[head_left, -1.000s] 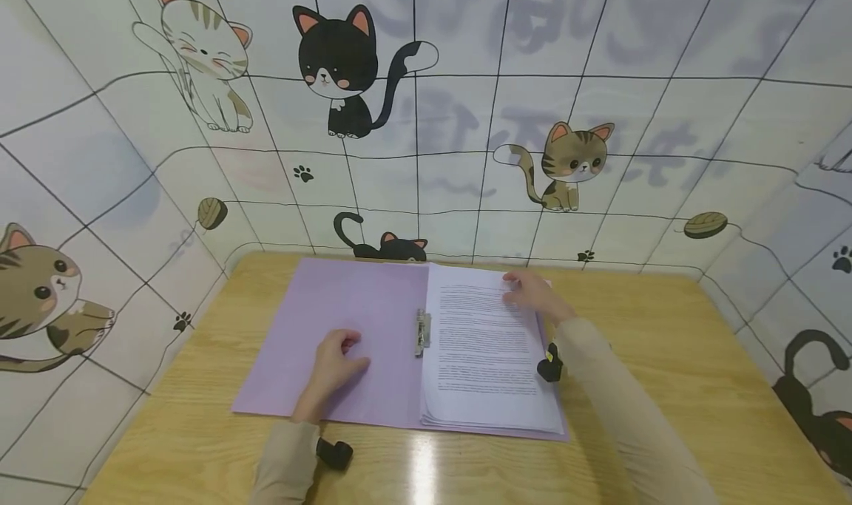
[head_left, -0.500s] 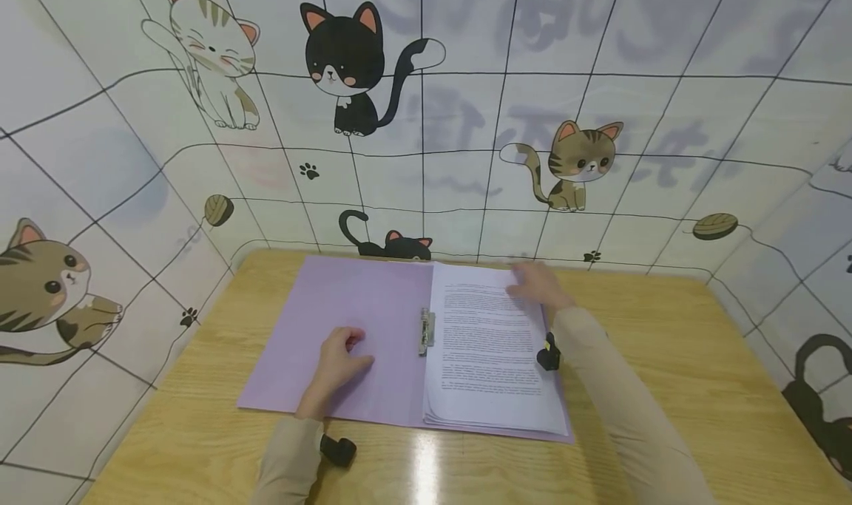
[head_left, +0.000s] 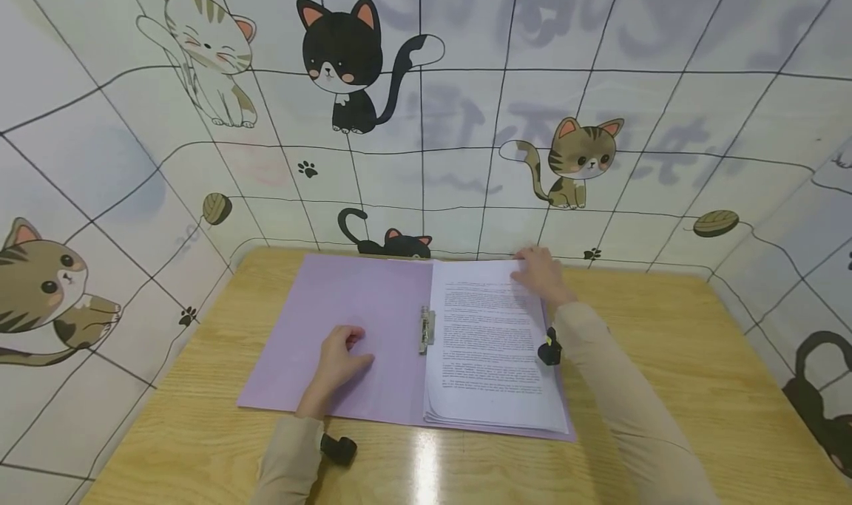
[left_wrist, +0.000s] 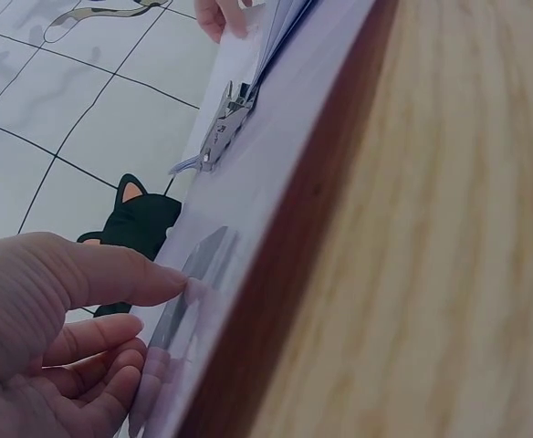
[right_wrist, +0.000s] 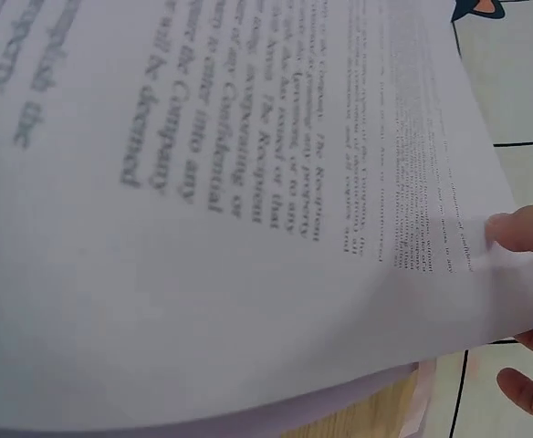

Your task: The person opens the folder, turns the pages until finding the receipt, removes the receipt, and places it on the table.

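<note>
A lilac folder [head_left: 359, 290] lies open, with a stack of printed paper [head_left: 492, 342] on its right side. A metal clip [head_left: 424, 330] sits along the fold by the stack's left edge, and shows again in the left wrist view. My right hand [head_left: 541, 277] pinches the far right corner of the top sheet; in the right wrist view the thumb [right_wrist: 527, 228] lies over the sheet [right_wrist: 248, 301] and other fingers are behind it. My left hand [head_left: 338, 361], fingers loosely curled and holding nothing, is at the folder's left cover.
The folder lies on a wooden table [head_left: 652, 357]. Behind and beside it stand white walls [head_left: 459, 180] with a grid and cartoon cats. Each wrist carries a small black camera, the left one [head_left: 339, 449] low over the table's near part.
My right hand has moved slightly away from me at the top sheet's corner and now pinches it. That sheet's far edge looks raised. The left hand stays where it was.
</note>
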A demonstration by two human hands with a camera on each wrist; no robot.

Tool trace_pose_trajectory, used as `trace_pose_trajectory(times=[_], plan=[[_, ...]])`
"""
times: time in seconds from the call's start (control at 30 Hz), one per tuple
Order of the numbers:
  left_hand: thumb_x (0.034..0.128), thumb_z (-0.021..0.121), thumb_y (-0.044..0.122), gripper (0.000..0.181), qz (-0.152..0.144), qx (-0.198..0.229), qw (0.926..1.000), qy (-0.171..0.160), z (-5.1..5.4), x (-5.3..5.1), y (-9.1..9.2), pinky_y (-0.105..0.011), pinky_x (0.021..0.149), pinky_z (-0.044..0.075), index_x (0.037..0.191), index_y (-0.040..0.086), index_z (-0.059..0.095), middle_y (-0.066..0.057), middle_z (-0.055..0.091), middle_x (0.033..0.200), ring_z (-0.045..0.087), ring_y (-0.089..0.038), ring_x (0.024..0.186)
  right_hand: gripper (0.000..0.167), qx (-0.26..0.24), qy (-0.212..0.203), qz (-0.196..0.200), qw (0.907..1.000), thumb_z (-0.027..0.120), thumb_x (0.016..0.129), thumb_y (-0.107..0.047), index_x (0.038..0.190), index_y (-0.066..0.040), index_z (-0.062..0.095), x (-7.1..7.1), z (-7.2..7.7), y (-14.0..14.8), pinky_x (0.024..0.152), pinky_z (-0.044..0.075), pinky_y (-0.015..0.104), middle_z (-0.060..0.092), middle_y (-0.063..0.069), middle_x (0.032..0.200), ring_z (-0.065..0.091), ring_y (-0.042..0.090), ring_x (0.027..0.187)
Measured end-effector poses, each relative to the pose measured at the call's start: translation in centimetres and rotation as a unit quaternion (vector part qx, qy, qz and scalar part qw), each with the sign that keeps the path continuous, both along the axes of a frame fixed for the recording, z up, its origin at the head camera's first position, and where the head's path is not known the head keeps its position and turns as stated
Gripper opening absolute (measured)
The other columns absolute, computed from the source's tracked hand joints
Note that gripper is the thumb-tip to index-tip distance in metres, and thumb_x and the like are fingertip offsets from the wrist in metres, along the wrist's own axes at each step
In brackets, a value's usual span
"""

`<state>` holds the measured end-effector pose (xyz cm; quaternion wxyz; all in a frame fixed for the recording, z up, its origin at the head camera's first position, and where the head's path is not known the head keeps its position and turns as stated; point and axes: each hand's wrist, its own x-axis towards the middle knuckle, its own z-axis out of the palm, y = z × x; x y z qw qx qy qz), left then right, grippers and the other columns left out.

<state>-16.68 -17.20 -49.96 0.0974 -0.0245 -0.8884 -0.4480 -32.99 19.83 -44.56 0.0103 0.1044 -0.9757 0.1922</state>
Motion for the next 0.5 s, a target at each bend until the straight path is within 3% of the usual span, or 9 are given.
trace_pose_trajectory(times=[0.1, 0.17, 0.33, 0.5], plan=[[0.0624, 0.076, -0.007, 0.038, 0.001, -0.001, 1.0000, 0.005, 0.0, 0.1, 0.0, -0.042, 0.083, 0.049, 0.097, -0.010, 0.060, -0.018, 0.057, 0.095, 0.056, -0.032, 0.090, 0.036, -0.075, -0.011, -0.012, 0.9971, 0.061, 0.086, -0.015, 0.115, 0.005, 0.056, 0.2, 0.4, 0.2, 0.089, 0.040, 0.052, 0.056, 0.024, 0.115, 0.050, 0.039, 0.105], [0.0621, 0.076, -0.007, 0.038, -0.001, -0.003, 1.0000, 0.009, 0.1, 0.1, 0.0, -0.043, 0.083, 0.049, 0.096, -0.010, 0.060, -0.019, 0.057, 0.095, 0.056, -0.033, 0.090, 0.033, -0.145, -0.039, -0.026, 0.9884, 0.059, 0.088, -0.014, 0.113, 0.006, 0.056, 0.4, 0.8, 0.5, 0.087, 0.040, 0.048, 0.057, 0.024, 0.114, 0.050, 0.037, 0.103], [0.0625, 0.076, -0.007, 0.039, -0.003, -0.002, 1.0000, 0.007, 0.2, 0.1, 0.0, -0.043, 0.083, 0.049, 0.097, -0.011, 0.060, -0.019, 0.057, 0.095, 0.056, -0.033, 0.091, 0.043, -0.264, -0.141, -0.047, 0.9529, 0.057, 0.090, -0.016, 0.127, 0.006, 0.047, 1.1, 1.2, 1.4, 0.094, 0.039, 0.045, 0.053, 0.024, 0.123, 0.049, 0.034, 0.108], [0.0633, 0.075, -0.007, 0.038, 0.000, 0.008, 1.0000, -0.003, 0.1, 0.0, 0.1, -0.042, 0.085, 0.049, 0.098, -0.010, 0.060, -0.018, 0.057, 0.097, 0.056, -0.032, 0.092, 0.049, -0.295, -0.242, -0.016, 0.9242, 0.055, 0.092, -0.018, 0.134, 0.004, 0.041, 2.2, 1.0, 2.5, 0.088, 0.047, 0.040, 0.055, 0.022, 0.123, 0.058, 0.028, 0.102]])
